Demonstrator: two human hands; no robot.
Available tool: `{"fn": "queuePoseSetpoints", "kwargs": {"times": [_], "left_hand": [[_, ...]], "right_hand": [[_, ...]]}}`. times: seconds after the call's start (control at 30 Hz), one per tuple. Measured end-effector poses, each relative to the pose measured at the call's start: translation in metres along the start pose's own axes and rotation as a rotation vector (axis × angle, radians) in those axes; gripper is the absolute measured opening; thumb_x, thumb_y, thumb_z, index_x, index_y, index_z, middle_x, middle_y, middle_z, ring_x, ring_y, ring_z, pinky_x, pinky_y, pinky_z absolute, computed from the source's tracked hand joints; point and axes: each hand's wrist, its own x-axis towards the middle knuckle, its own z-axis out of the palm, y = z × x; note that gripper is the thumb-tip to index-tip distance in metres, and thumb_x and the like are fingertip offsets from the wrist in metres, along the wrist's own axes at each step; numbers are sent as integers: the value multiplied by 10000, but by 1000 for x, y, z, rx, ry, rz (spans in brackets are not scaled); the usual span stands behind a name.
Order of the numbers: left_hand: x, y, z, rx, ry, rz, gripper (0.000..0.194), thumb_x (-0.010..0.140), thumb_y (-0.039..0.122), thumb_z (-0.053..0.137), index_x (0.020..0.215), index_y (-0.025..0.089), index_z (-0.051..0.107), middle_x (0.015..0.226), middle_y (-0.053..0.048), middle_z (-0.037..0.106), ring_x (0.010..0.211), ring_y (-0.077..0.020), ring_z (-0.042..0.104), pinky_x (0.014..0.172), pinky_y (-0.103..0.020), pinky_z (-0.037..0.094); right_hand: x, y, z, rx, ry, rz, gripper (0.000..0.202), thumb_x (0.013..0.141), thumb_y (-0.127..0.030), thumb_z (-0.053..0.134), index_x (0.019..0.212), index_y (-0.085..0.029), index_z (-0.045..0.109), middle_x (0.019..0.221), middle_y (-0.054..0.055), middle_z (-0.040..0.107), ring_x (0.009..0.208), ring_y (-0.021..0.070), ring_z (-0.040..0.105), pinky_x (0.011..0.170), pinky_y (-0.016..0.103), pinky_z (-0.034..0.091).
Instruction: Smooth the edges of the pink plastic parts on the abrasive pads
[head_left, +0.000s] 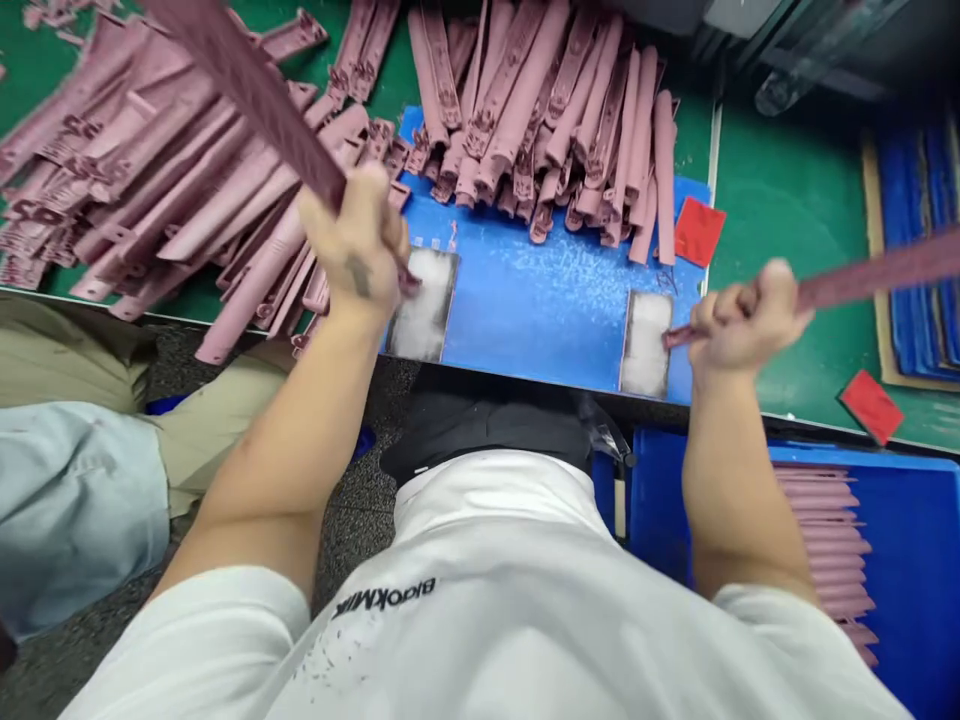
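My left hand (358,245) is closed around a long pink plastic part (255,95), which slants up to the left, smeared by motion. Its short lower end pokes out near a whitish pad (421,305) on the blue board (536,300). In my right hand (746,318) is a similar long pink strip (877,272), pointing off to the right edge. The tip of that strip is close to a second whitish pad (646,345). Both hands are raised over the near side of the bench.
Pink parts lie in a pile (547,110) at the back and a larger heap (150,170) at left. Red squares (699,230) sit on the green bench (787,200). A blue bin (911,560) with stacked pink parts stands at lower right. Another person's sleeve (82,500) is at left.
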Motion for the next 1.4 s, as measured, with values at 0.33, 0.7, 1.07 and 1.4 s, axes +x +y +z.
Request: {"fn": "queuePoseSetpoints", "kwargs": {"times": [0.33, 0.7, 1.07, 1.4], "left_hand": [[-2, -3, 0, -46, -29, 46, 561, 1217, -5, 331, 738, 284, 285, 593, 90, 100, 472, -130, 52, 453, -296, 83], [3, 7, 14, 436, -65, -310, 527, 1181, 92, 473, 718, 280, 304, 546, 72, 152, 502, -161, 39, 534, -384, -27], [49, -19, 36, 244, 53, -407, 521, 1284, 145, 486, 814, 261, 292, 718, 35, 73, 725, -235, -33, 687, -419, -51], [48, -27, 30, 73, 26, -295, 527, 1383, 278, 453, 884, 272, 282, 763, 51, 54, 668, -195, -8, 630, -419, -11]], "right_hand": [[-7, 8, -3, -95, -37, -69, 872, 997, -984, 721, 760, -351, 169, 606, -92, 88, 576, 147, 55, 491, 383, 169], [19, 14, -8, -168, -166, 269, 753, 1152, -820, 686, 813, -346, 210, 607, -133, 101, 561, 133, 69, 529, 354, 172], [58, 27, 27, -195, -300, 374, 760, 1135, -812, 780, 821, -359, 257, 596, -119, 112, 673, 174, 161, 662, 359, 326], [44, 27, 25, -33, -74, 294, 699, 1145, -718, 775, 797, -358, 286, 575, -119, 163, 579, 157, 171, 583, 369, 289]]}}
